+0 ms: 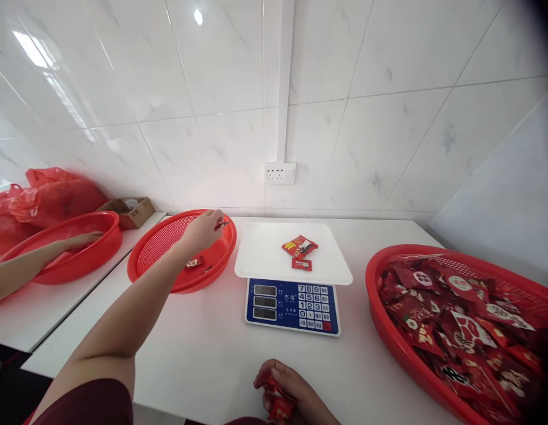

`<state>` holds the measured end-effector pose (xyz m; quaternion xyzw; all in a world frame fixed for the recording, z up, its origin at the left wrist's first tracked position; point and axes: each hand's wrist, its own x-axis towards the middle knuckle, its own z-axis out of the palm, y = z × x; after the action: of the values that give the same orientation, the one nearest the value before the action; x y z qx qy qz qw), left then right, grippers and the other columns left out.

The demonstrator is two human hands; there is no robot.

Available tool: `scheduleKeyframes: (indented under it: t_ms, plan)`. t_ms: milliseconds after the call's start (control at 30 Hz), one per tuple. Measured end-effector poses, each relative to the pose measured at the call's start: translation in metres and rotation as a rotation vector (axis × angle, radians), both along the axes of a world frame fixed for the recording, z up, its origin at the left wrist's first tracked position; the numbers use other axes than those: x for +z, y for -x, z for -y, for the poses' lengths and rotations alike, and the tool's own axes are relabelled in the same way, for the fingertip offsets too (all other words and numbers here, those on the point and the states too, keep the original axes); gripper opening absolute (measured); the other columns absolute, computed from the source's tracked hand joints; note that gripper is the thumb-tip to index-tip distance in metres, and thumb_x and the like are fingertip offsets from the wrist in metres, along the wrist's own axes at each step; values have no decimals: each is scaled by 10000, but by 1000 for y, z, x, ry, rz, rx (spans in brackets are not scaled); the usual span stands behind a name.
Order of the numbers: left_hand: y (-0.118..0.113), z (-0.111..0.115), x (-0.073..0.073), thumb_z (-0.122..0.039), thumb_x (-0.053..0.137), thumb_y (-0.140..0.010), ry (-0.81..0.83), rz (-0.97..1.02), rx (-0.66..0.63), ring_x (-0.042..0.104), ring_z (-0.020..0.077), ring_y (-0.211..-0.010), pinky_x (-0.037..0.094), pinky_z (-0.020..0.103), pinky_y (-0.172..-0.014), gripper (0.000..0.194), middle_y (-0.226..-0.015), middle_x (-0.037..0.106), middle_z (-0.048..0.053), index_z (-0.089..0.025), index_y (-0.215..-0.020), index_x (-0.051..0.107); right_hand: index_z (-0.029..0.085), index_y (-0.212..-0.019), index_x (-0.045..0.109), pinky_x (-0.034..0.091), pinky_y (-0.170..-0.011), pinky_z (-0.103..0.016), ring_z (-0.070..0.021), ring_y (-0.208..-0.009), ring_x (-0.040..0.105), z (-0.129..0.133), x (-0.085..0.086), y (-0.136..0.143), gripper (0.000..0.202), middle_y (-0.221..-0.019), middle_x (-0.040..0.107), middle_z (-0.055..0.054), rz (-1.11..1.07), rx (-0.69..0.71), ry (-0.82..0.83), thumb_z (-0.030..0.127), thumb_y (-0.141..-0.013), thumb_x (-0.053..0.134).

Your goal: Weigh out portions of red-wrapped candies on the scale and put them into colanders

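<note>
My left hand (202, 231) hangs over the right part of a round red plastic basket (139, 260), its fingers pinched on a small red wrapped packet (221, 224). A few red packets (194, 262) lie on that basket's floor, partly behind my forearm. Low in the view, close to the table's front edge, my right hand (296, 389) is curled around red wrapped packets (280, 406); how many is hidden by the fingers. Between and beyond my hands stands a digital scale (292, 307). On its white pan (256, 254) rest a larger red-and-yellow packet (299, 246) and a small red packet (301, 264).
At the right, a large red basket (375, 307) holds many red packets (460, 330). On the left, another person's arm (39, 260) reaches into a red basket (112, 227), near red plastic bags (56, 198) and a cardboard box (139, 213). A socket (280, 173) is on the tiled wall.
</note>
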<state>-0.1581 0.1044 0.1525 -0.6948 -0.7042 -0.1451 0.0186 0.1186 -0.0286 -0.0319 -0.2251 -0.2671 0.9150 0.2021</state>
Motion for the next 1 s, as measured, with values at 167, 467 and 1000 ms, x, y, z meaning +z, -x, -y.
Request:
scheduleKeyframes:
  t_ms: [167,467,1000]
  plan:
    - [-19,2,-7,-372,496,-832,58,-24,-135,402,324,-1236,365,469,-963,453,-1318,471,155,-171,-1237,471,138,-792,605,288,-330,-124,-44,-465,513,0,1,2,350,-776,632,-42,-18,23,2,470,-728,697]
    - [-139,-54,-62,-587,543,-779,235,-45,-714,237,301,-1358,270,432,-1064,698,-1465,311,96,-280,-1380,364,150,-799,596,317,-320,-119,-66,-532,556,1,6,-1,324,-849,618,-39,8,-37,32,442,-721,712]
    - [-53,-14,-32,-277,232,-963,-93,-95,-160,542,246,-1093,474,328,-761,416,-1335,474,97,-257,-1356,366,144,-792,598,320,-313,-119,-65,-522,544,2,4,-1,338,-824,607,-34,19,-16,2,446,-706,723]
